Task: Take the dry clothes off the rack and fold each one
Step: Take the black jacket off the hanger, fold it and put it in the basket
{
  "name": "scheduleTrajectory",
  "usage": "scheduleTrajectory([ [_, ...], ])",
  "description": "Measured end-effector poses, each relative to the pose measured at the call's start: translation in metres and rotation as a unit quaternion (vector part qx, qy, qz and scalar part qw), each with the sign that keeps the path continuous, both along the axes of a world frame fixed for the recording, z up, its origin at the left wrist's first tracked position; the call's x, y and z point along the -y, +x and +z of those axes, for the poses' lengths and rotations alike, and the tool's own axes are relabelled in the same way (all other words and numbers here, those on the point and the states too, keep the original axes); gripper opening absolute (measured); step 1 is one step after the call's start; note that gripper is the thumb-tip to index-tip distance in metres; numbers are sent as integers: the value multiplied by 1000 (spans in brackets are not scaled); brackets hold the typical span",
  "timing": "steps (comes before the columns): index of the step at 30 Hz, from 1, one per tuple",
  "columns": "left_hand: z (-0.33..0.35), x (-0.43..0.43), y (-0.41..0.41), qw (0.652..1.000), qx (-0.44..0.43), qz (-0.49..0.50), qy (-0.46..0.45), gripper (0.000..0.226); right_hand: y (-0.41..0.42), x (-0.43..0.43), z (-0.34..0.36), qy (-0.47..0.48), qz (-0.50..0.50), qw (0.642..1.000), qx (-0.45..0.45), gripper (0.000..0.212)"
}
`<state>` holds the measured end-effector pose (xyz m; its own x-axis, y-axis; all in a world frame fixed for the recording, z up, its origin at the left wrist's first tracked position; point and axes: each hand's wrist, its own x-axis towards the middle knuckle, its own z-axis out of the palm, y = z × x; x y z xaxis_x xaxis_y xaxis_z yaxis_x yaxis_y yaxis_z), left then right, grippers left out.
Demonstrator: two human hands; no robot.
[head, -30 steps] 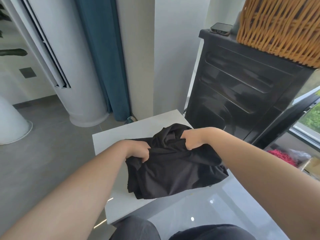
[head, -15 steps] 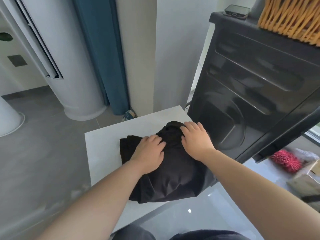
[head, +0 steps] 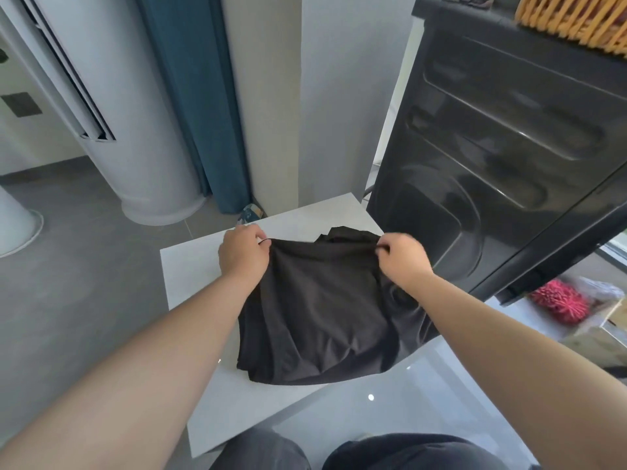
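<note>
A black garment (head: 322,313) lies partly folded on a small white table (head: 193,266) in front of me. My left hand (head: 242,254) pinches its far left corner. My right hand (head: 403,257) pinches its far right corner, close to the black appliance. Between the two hands the far edge is pulled taut and lifted a little off the table. The near part of the garment rests on the tabletop in loose folds. No drying rack is in view.
A tall black appliance (head: 502,171) stands right of the table, with a wicker basket (head: 573,18) on top. A blue curtain (head: 190,96) and a white column unit (head: 112,113) stand behind. A red fuzzy object (head: 559,301) lies low on the right. My knees (head: 339,452) are below the table edge.
Both hands were pressing flat on the garment half a second ago. They have moved apart to its far corners and now pinch and lift that edge.
</note>
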<state>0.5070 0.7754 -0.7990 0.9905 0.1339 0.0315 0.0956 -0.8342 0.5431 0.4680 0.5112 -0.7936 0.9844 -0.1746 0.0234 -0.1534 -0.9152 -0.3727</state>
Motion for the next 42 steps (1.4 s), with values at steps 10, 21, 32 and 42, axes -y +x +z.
scheduleTrajectory([
  [10,2,-4,-42,921,-386,30,-51,62,-31,-37,-2,-67,53,996,21,38],
  [21,10,-18,-84,782,-493,29,-380,9,-80,-53,1,-64,115,987,-97,35],
  [32,8,-48,-92,933,-356,-29,-55,17,-90,-45,4,-143,143,967,-152,36],
  [42,0,13,-67,983,-162,87,3,46,-66,-45,-17,-110,124,975,-147,56],
])
